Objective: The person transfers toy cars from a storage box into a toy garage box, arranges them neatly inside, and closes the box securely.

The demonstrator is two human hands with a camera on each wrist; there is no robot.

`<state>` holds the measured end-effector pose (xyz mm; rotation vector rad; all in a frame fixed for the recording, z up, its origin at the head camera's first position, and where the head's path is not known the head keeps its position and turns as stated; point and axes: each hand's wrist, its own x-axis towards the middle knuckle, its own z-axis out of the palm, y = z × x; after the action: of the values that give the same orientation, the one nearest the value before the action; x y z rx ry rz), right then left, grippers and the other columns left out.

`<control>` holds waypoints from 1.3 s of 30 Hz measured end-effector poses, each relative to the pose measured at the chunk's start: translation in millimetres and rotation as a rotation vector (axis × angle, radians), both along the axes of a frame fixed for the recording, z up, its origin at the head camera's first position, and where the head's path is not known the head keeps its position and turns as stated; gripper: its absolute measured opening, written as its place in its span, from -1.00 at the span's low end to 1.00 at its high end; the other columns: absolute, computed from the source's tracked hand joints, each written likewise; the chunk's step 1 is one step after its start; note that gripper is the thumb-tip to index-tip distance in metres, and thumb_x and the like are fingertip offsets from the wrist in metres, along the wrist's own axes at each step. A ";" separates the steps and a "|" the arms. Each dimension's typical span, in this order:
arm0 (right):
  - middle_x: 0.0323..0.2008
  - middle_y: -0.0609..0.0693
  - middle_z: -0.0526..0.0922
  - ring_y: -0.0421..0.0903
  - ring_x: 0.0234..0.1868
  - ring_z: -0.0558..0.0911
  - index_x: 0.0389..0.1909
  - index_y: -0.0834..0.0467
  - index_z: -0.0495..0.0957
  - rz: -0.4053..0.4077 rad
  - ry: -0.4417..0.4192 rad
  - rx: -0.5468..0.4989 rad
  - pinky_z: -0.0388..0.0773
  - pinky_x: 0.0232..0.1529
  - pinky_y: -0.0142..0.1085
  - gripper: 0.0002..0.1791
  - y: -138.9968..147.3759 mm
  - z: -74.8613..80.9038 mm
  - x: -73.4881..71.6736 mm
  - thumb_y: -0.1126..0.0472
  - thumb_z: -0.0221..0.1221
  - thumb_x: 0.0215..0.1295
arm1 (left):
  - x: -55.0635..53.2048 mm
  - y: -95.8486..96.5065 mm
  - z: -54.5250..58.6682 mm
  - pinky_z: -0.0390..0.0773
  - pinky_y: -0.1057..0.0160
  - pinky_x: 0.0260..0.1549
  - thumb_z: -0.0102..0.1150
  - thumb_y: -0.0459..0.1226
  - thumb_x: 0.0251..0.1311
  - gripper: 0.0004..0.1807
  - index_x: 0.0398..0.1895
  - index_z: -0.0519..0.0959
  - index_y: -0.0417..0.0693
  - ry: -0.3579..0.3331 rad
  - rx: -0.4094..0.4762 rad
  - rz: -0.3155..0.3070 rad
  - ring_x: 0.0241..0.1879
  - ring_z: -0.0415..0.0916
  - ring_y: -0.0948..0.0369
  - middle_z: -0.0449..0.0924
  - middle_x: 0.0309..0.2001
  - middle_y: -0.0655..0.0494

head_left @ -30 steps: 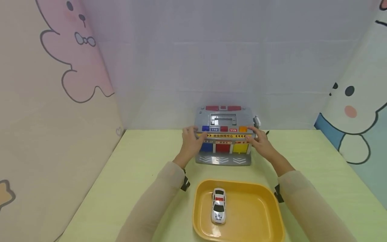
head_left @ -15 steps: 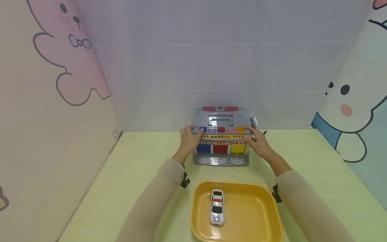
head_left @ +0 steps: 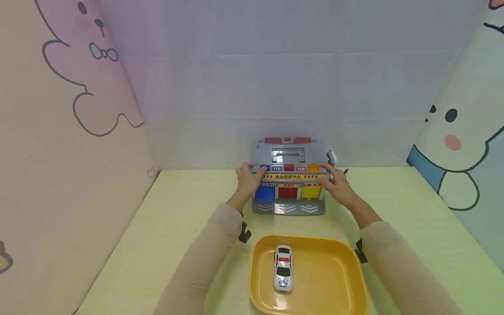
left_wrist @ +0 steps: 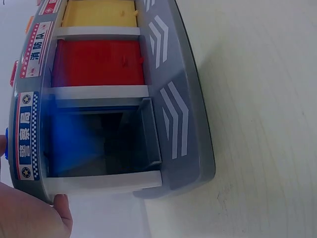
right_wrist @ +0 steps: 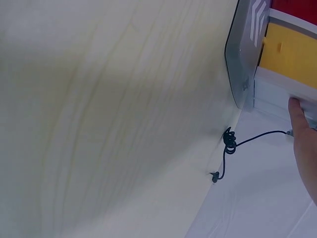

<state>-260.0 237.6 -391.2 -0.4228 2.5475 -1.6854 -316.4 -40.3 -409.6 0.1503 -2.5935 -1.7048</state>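
Note:
A grey toy garage (head_left: 288,208) stands against the back wall. My left hand (head_left: 246,183) grips its left end, with the thumb by the blue button (head_left: 264,167). On the opposite end, my right hand (head_left: 339,188) holds the side and upper front edge, its fingers near the orange button (head_left: 313,167). The blue door (left_wrist: 72,139) is swung out and motion-blurred in the left wrist view, baring a dark bay behind it. Beside it, the red door (left_wrist: 101,62) and the yellow door (left_wrist: 99,12) are closed.
A yellow tray (head_left: 327,238) sits in front of the garage, with a white toy police car (head_left: 283,269) in its left part. A coiled black cord (right_wrist: 229,141) runs near the garage's right side. Patterned walls bound the pale table (head_left: 177,218).
The blue door was closed in the earlier frames and has now come open. Both hands have kept their places on the garage; the camera view has shifted slightly.

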 end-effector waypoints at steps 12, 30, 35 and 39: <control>0.38 0.41 -0.28 0.51 0.23 0.28 0.47 0.24 -0.04 0.024 0.019 -0.038 0.28 0.17 0.27 -0.41 12.2 -32.9 -22.7 0.18 -0.08 0.55 | 7.4 -2.2 0.7 0.40 -0.06 0.12 0.09 0.09 0.32 -0.41 0.24 0.32 -0.08 0.006 0.008 -0.003 0.12 0.31 -0.07 0.13 0.23 -0.19; 0.40 0.43 -0.10 0.46 0.14 0.41 0.45 0.35 -0.03 0.034 0.091 0.000 0.33 0.12 0.28 -0.41 17.4 -27.5 -24.8 0.22 -0.09 0.55 | 41.2 -16.5 13.3 0.43 0.01 0.13 0.04 0.03 0.38 -0.38 0.37 0.25 -0.09 -0.001 0.077 -0.110 0.27 0.23 -0.03 0.07 0.32 -0.13; 0.33 0.43 0.08 0.43 0.10 0.46 0.43 0.36 0.03 0.035 0.122 -0.003 0.39 0.09 0.23 -0.44 16.8 -28.2 -25.6 0.23 -0.08 0.55 | 50.7 -19.2 12.6 0.43 -0.01 0.13 0.07 -0.01 0.37 -0.41 0.33 0.28 -0.14 0.024 0.063 -0.118 0.26 0.21 -0.03 0.07 0.33 -0.16; 0.27 0.42 0.18 0.42 0.08 0.48 0.40 0.37 0.07 0.037 0.144 -0.014 0.41 0.07 0.22 -0.47 16.5 -28.7 -25.7 0.24 -0.07 0.55 | 56.8 -19.8 12.7 0.42 -0.01 0.12 0.09 -0.02 0.36 -0.41 0.31 0.30 -0.16 0.037 0.066 -0.132 0.25 0.22 -0.05 0.10 0.31 -0.18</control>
<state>-285.7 254.1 -419.9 -0.6099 2.6089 -1.7207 -259.6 -60.1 -397.0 -0.0517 -2.5748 -1.8179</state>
